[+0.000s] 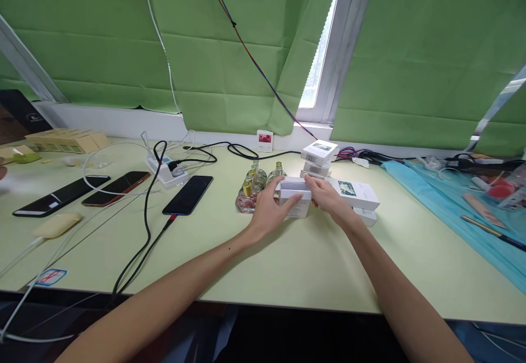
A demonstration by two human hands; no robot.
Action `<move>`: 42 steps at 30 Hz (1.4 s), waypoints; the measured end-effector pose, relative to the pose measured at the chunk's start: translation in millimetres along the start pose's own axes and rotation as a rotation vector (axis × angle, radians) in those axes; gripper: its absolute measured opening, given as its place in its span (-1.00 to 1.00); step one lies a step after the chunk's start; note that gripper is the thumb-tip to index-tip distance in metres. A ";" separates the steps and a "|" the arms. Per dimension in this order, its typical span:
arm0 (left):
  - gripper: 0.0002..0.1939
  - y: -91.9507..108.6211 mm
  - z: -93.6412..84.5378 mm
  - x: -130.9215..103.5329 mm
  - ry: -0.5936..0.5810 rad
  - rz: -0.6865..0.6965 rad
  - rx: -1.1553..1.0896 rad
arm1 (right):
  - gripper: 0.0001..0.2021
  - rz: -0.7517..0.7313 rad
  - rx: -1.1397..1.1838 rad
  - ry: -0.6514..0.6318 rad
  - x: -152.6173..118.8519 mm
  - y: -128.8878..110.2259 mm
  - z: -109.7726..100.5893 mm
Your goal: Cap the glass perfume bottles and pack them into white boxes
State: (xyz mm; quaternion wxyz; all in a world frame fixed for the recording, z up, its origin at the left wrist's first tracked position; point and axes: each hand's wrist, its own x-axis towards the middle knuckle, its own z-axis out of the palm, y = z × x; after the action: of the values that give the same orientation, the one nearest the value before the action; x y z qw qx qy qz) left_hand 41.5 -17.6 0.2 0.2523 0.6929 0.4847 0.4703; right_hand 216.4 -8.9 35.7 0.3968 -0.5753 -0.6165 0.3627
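A small white carton (pixel 299 208) stands upright on the table with its top open, held between both hands. My left hand (pixel 269 207) grips it from the left, thumb across the near face. My right hand (pixel 323 192) pinches its right back edge. Close behind my left hand are several glass perfume bottles (pixel 247 190) with gold necks, partly hidden by the fingers. To the right of the carton lie white boxes (pixel 356 192) with a green picture, and more white boxes (pixel 319 151) are stacked behind them.
On the left are a phone (pixel 188 195) on a cable, two more phones (pixel 116 188), a white power strip (pixel 166 172) and loose cords. A small white box with a red picture (pixel 265 140) stands at the back. Blue plastic sheeting (pixel 452 209) with assorted items covers the right side.
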 end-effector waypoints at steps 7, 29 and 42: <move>-0.37 1.7 -2.9 1.0 -0.038 -0.021 -0.032 | -0.55 0.045 0.096 -0.093 -2.6 -4.2 -1.3; -0.40 2.7 2.4 -8.0 -0.066 0.167 0.066 | -0.34 0.115 0.225 -0.040 -2.1 -1.5 -1.4; -0.35 7.9 1.4 -10.4 -0.097 0.160 0.157 | -0.30 0.137 0.226 -0.077 0.3 3.1 0.4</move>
State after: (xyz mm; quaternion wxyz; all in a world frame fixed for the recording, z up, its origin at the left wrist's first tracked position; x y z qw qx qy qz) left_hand 45.2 -30.2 1.7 0.1821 0.7690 0.4504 0.4155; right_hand 217.4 -8.4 32.8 0.4094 -0.5531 -0.5459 0.4780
